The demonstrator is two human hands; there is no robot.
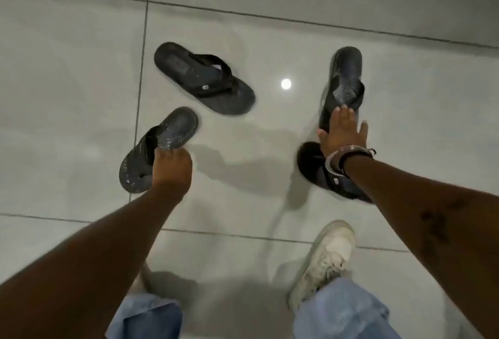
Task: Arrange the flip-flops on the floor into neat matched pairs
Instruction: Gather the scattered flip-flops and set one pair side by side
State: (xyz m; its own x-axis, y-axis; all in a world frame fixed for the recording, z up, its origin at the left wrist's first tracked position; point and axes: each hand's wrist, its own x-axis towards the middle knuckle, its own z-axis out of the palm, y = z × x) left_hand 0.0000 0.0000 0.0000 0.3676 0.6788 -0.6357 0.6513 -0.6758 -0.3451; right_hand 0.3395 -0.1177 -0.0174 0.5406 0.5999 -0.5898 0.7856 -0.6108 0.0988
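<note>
Several black flip-flops lie scattered on the pale tiled floor (81,74). My left hand (171,170) grips the strap of the left flip-flop (162,144), which points up and to the right. Another flip-flop (202,76) lies apart in the middle, toe toward the lower right. On the right, my right hand (341,133) reaches with fingers spread over the near end of an upright flip-flop (344,79), touching its strap area. A further flip-flop (316,168) lies under my right wrist, partly hidden by the arm.
My feet stand at the bottom: a white sneaker (326,257) on the right, jeans legs (343,314) below. A bright lamp reflection (286,84) shines on the tile between the flip-flops. Dark grout lines cross the floor.
</note>
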